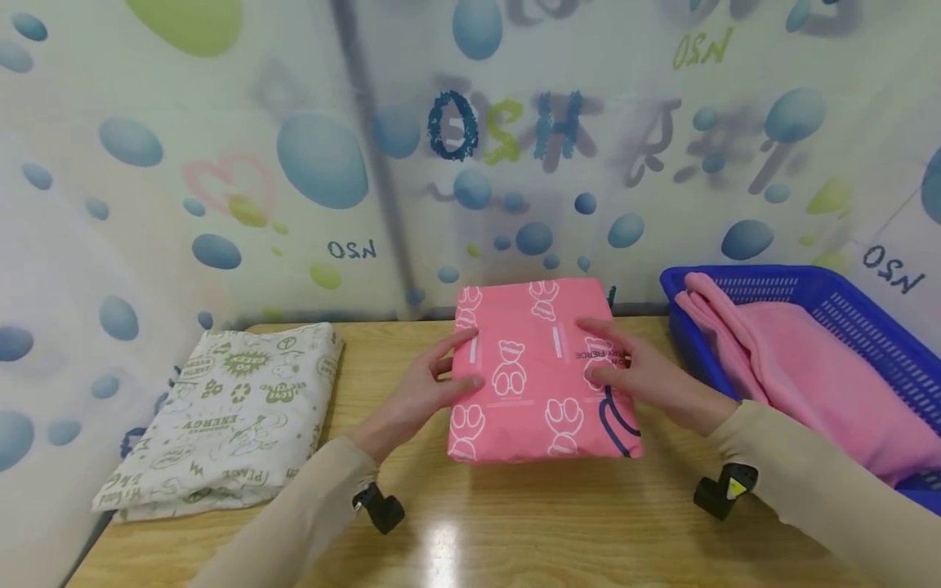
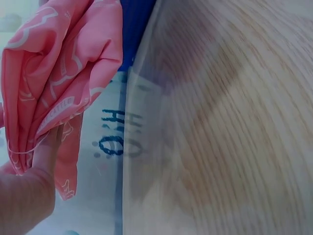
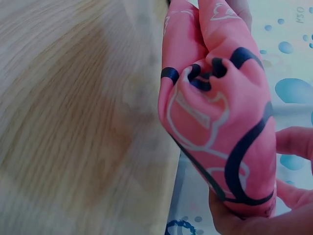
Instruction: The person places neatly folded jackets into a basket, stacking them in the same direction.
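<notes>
Hands (image 1: 430, 380) (image 1: 647, 376) grip pink bundle (image 1: 540, 367); basket (image 1: 860, 327) holds pink cloth (image 1: 816, 367).

The head view is bright, with a white shiny spot (image 1: 442, 551) on the table (image 1: 529, 531) closer in than the left hand (image 1: 413, 398) and right hand (image 1: 653, 371), and soft shadow under the pink cloth (image 1: 540, 367), while both wrist views look dimmer and hazy.

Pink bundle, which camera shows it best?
The head view: the pink bundle shows its broad printed face between left hand and right hand. The left wrist view shows one folded side; the right wrist view, its bunched opposite side.
</notes>
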Demonstrator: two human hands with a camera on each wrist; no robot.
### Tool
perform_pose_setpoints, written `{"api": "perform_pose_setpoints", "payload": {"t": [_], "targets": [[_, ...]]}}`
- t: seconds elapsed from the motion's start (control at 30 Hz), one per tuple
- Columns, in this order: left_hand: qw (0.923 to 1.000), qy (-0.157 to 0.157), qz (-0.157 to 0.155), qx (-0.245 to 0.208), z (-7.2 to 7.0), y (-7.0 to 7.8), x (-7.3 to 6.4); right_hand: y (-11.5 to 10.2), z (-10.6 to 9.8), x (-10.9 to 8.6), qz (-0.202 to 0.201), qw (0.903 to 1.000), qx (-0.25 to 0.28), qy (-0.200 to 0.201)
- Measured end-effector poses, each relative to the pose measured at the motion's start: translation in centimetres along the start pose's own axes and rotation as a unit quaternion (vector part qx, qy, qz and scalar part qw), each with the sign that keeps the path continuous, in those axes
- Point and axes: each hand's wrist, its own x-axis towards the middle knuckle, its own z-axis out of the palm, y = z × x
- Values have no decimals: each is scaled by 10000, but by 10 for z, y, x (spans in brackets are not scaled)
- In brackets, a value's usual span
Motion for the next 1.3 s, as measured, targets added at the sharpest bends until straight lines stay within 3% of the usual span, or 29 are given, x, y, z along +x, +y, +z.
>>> {"api": "perform_pose_setpoints", "payload": {"t": [0.33,0.53,0.73,0.97,1.1,1.2,1.3], "targets": [[9993,-180,135,-284,19,14,4,-5,-27,-9,-232,9962,-819,180],[9970,-507,211,-550,33,23,7,-3,-47,-17,-356,9917,-1201,276],[9911,-1046,557,-609,45,30,14,-1,-69,-21,-640,9878,-1370,371],[9866,-1396,636,-551,61,38,22,-4,-88,-34,-208,9874,-1539,312],[9848,-1471,663,-642,71,44,27,-5,-99,-39,-45,9759,-2127,484],[9821,-1576,727,-729,80,47,29,-2,-108,-40,34,9718,-2275,614],[9786,-1716,786,-818,91,49,33,4,-118,-42,-49,9759,-2085,638]]}}
